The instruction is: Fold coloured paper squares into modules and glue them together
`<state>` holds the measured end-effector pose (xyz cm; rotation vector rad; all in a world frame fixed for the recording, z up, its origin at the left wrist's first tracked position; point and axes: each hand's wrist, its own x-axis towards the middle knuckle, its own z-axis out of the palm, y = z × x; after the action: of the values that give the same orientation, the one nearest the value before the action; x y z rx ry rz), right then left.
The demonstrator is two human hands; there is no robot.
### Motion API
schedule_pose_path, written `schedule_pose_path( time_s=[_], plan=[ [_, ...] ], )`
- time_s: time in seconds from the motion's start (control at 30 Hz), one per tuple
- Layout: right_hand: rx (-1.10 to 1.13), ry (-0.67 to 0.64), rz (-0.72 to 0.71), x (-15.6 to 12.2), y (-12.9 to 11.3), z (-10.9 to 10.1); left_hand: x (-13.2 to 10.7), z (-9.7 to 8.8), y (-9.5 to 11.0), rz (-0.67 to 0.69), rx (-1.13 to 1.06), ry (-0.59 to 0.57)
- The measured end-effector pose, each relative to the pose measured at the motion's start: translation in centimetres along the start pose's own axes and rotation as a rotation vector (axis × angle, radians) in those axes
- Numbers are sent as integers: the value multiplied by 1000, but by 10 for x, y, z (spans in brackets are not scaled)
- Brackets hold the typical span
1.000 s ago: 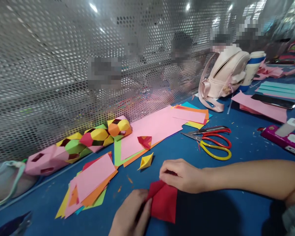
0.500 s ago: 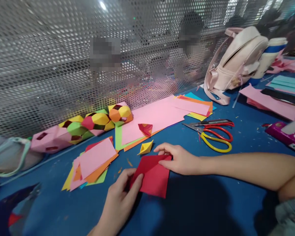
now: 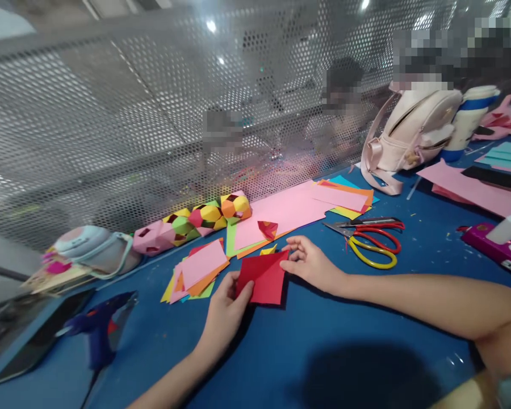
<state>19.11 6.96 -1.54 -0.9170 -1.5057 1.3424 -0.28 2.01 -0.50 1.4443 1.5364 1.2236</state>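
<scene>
Between my hands is a red sheet of paper (image 3: 266, 281) with a fold line across its upper part. My left hand (image 3: 227, 304) pinches its left edge, thumb on top. At the upper right corner, my right hand (image 3: 309, 262) has thumb and fingers curled against the paper. Just behind the sheet lies a small folded yellow paper piece (image 3: 268, 250), partly hidden by it. Farther back, a red and orange folded paper piece (image 3: 268, 230) rests on a large pink sheet (image 3: 281, 213). A stack of coloured paper (image 3: 204, 266) lies beyond my left hand.
Scissors with red and yellow handles (image 3: 373, 241) lie right of my right hand. A blue glue gun (image 3: 97, 329) stands at left near a dark tablet-like slab (image 3: 45, 335). Joined paper shapes (image 3: 191, 221) line the mesh panel (image 3: 153, 142). A pink backpack (image 3: 413, 130) stands back right.
The view has swung left, bringing the whole glue gun into sight. The red paper is lifted and tilted slightly, now covering part of the yellow piece. My right fingers have shifted to its corner.
</scene>
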Motion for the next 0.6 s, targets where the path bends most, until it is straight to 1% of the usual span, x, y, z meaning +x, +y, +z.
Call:
schedule_pose_path(
  time_s=[0.07, 0.13, 0.2, 0.27, 0.3, 0.37, 0.47, 0.53, 0.6],
  plan=[
    [58, -19, 45, -4, -2, 4, 0, 8, 7, -27, -98, 24],
    [68, -52, 31, -8, -8, 7, -2, 19, 15, -61, -200, 14],
    [-24, -35, -33, -10, -17, 4, -5, 31, 24, -94, -280, -17],
    [-169, -26, -67, -8, -25, -4, -5, 40, 31, -139, -350, -60],
    [-235, -48, -58, -5, -28, -10, -4, 43, 32, -157, -382, -76],
    [-354, -142, -5, 0, -32, -24, 0, 47, 32, -193, -415, -97],
    [-525, -276, 67, 3, -34, -40, 9, 48, 27, -218, -341, -97],
    [-604, -296, 75, 3, -33, -45, 12, 47, 22, -193, -216, -96],
    [-632, -281, 80, 1, -30, -45, 13, 45, 19, -133, -72, -129]
  ],
)
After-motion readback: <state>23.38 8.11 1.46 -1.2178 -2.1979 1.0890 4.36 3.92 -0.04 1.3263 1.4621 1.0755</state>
